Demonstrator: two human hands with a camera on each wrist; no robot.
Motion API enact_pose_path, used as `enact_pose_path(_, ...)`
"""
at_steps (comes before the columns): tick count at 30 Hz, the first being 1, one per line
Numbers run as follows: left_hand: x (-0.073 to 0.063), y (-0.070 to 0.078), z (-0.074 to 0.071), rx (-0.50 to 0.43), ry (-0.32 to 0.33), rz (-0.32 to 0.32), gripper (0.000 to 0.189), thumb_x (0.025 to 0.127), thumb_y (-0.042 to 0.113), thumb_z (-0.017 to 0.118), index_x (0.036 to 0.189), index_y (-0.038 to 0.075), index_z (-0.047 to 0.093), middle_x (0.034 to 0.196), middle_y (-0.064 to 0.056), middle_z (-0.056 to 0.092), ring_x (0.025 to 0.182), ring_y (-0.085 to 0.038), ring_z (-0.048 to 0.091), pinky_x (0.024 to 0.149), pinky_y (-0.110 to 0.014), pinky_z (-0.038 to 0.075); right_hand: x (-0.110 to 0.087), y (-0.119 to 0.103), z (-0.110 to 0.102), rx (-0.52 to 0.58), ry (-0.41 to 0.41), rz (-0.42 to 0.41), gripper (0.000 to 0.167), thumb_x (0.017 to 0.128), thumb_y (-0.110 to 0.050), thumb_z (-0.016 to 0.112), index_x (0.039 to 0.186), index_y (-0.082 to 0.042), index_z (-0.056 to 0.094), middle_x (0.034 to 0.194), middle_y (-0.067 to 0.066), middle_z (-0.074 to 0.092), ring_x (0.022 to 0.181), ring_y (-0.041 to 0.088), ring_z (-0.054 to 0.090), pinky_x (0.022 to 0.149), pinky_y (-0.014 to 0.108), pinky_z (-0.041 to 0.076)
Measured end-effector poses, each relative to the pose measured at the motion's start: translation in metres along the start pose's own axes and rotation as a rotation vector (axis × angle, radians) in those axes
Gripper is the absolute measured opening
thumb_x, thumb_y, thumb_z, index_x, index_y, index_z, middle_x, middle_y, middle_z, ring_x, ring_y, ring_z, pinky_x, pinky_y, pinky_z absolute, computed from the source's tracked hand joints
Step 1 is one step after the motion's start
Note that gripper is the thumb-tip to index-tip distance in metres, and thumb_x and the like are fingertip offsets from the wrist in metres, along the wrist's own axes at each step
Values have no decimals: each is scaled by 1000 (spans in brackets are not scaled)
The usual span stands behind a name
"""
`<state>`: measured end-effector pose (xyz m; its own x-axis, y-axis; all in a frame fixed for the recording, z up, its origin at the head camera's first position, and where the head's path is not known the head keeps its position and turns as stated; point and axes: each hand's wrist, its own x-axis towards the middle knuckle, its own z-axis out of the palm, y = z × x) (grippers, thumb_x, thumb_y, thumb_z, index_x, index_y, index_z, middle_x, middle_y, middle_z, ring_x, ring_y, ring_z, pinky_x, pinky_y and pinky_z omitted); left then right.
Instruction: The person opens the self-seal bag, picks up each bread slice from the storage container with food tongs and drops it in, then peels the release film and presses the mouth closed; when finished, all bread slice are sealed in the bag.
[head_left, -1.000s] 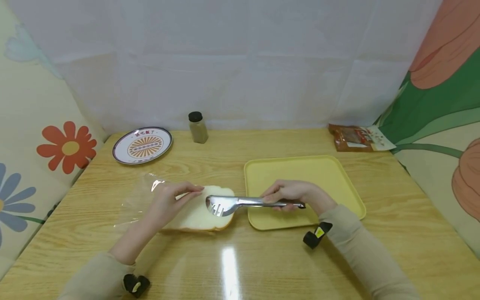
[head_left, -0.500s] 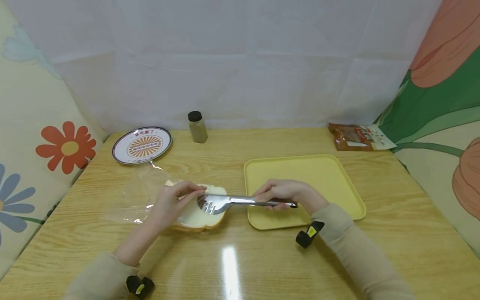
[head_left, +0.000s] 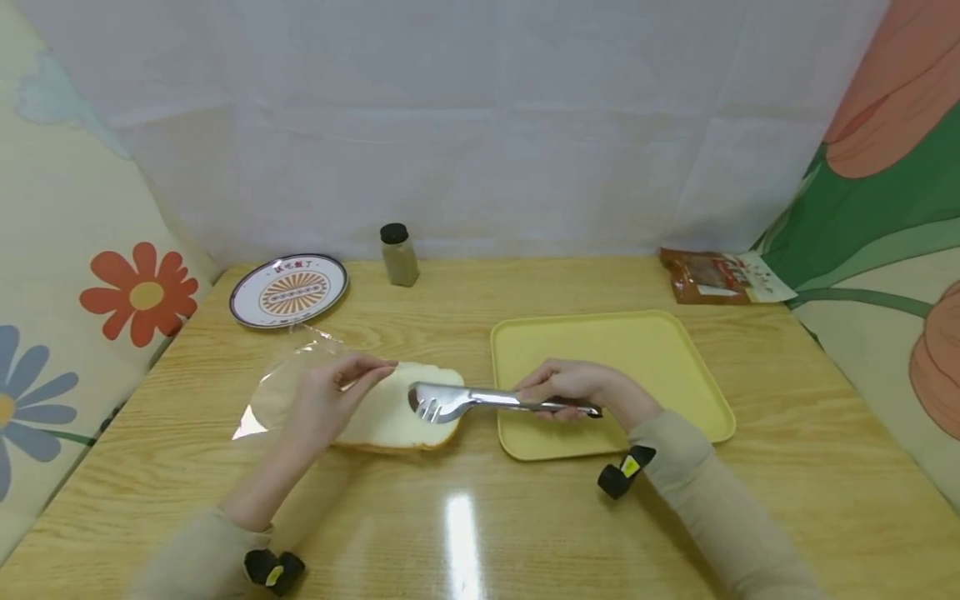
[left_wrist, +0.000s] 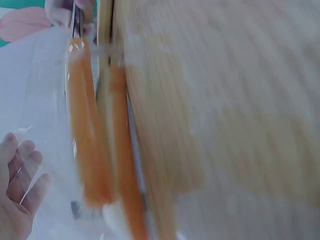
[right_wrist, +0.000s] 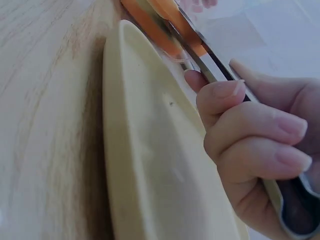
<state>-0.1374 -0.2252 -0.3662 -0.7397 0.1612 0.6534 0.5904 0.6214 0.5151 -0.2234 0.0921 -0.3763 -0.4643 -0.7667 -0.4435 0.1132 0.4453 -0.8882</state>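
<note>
A slice of white bread (head_left: 393,414) with a brown crust lies partly in a clear plastic bag (head_left: 273,392). My left hand (head_left: 337,396) pinches the film of the bag between thumb and fingers, over the bread's left part. My right hand (head_left: 562,387) grips the handle of metal serving tongs (head_left: 480,398), whose slotted head lies over the slice's right end. In the left wrist view, the tongs clasp the upper slice (left_wrist: 89,130), and a second slice (left_wrist: 124,150) sits beneath it. The right wrist view has my right fingers (right_wrist: 255,125) curled round the tongs.
A yellow tray (head_left: 615,337) lies under my right hand. At the back stand a patterned oval plate (head_left: 290,292) on the left and a black-capped jar (head_left: 400,257). A brown food packet (head_left: 712,277) lies at the back right.
The tongs and the bread shifted left, then came back right. The bag's film has changed shape around the bread, and my left hand has moved slightly left.
</note>
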Motion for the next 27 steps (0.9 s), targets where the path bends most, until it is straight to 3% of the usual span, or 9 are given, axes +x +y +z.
enact_pose_path(5, 1, -3, -5, 22, -11, 35, 15, 72, -10, 73, 80, 3, 71, 77, -9, 73, 74, 9, 61, 66, -4, 49, -5, 2, -2, 38, -7, -21, 33, 96, -17, 51, 122, 3, 58, 58, -1, 53, 37, 4, 35, 33, 17, 30)
enact_pose_path(9, -1, -1, 1, 3, -11, 2, 15, 71, -11, 73, 78, 2, 70, 74, -11, 72, 72, 16, 57, 60, -6, 50, -3, 5, 0, 93, -20, -32, 35, 96, -19, 51, 122, 4, 57, 59, -1, 53, 37, 4, 35, 34, 17, 31)
enact_pose_path(15, 0, 5, 8, 103, 49, -36, 12, 71, -5, 77, 76, 3, 70, 72, -9, 72, 70, 16, 56, 59, -4, 48, 0, 4, 7, 150, -14, 3, 36, 97, -17, 49, 125, 3, 55, 60, 0, 53, 37, 3, 34, 33, 16, 30)
enact_pose_path(22, -1, 7, 10, 89, 56, -99, 7, 74, -4, 74, 77, 1, 69, 72, -11, 72, 68, 14, 57, 60, -3, 48, 3, -5, 16, 26, 29, 26, 31, 95, -19, 52, 114, 4, 60, 57, 0, 50, 38, 5, 35, 34, 18, 29)
enact_pose_path(27, 0, 4, 6, 108, 76, -129, 6, 75, -5, 74, 78, -1, 70, 74, -13, 72, 70, 20, 53, 62, 0, 46, 0, -6, 14, 1, 37, 29, 31, 95, -20, 52, 112, 4, 61, 57, 0, 51, 38, 5, 36, 34, 18, 29)
